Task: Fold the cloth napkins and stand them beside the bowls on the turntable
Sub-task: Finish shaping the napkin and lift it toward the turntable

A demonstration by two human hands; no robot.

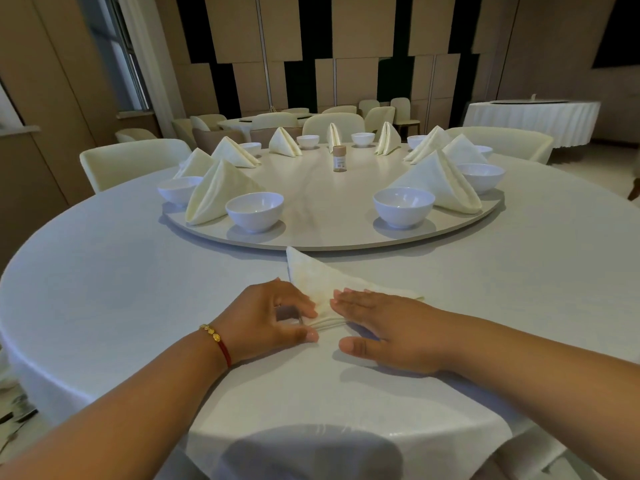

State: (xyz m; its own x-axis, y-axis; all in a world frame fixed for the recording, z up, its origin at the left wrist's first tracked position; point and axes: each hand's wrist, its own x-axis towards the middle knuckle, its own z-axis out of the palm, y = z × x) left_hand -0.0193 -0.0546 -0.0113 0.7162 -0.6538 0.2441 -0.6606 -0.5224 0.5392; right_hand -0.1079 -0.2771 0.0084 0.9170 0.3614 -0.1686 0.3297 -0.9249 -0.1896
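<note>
A cream cloth napkin (313, 273) lies folded into a flat triangle on the white tablecloth, just in front of the turntable (329, 216). My left hand (273, 315) pinches the napkin's near corner between thumb and fingers. My right hand (384, 322) lies flat with straight fingers, pressing the napkin's right part down. On the turntable stand several white bowls, the nearest two being a left bowl (255, 211) and a right bowl (403, 206). Several folded napkins stand upright between the bowls, such as the left standing napkin (216, 192) and the right standing napkin (438, 180).
A small brown-capped jar (340, 158) stands near the turntable's middle. Cream chairs (133, 164) ring the round table. Another clothed table (533, 117) stands at the back right, and more chairs and a table lie behind.
</note>
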